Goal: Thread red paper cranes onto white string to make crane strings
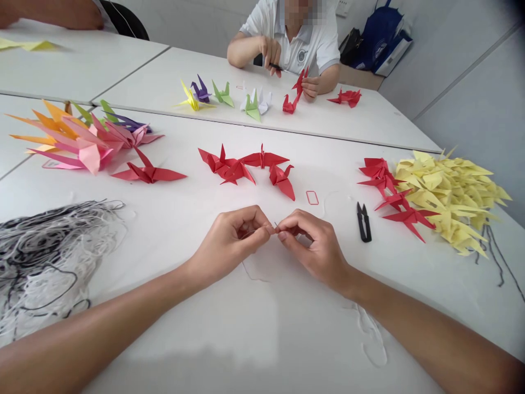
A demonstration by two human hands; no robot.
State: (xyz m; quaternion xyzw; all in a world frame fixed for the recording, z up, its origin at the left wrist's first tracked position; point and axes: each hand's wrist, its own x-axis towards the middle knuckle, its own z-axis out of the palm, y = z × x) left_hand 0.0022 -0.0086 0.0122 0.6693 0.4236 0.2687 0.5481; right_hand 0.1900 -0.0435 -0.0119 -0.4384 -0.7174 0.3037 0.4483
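Well beyond the black snips (pixel 364 227), a smooth, pale wall (pixel 484 98) bounds the room, crossed by a straight dark seam. The snips lie on a plain white table (pixel 176 345), its flat panels set edge to edge. Far behind the snips sits a person (pixel 318 52) in a white polo shirt, one hand on a red folded bird, the other gripping a slim dark-handled tool; a creased blue bag (pixel 381 33) stands farther back. Far left of the snips spreads a stringy heap of cord (pixel 45 257), black and white strands tangled loosely. Right of the snips, crisp yellow paper cranes (pixel 449 189) crowd into a spiky mound; far left and behind, pink and orange cranes (pixel 88 145) bunch together, sharp-winged. Left of the snips, the left hand (pixel 232 232) narrows to a pinch on a fine thread (pixel 259 280) that trails below it; the right hand (pixel 315 241), nearer the snips, pinches a thin, dark, needle-like sliver (pixel 276 224), too small to identify surely, where the fingertips nearly meet. Red cranes (pixel 235 171) with pointed, creased wings sit behind and left of the snips.
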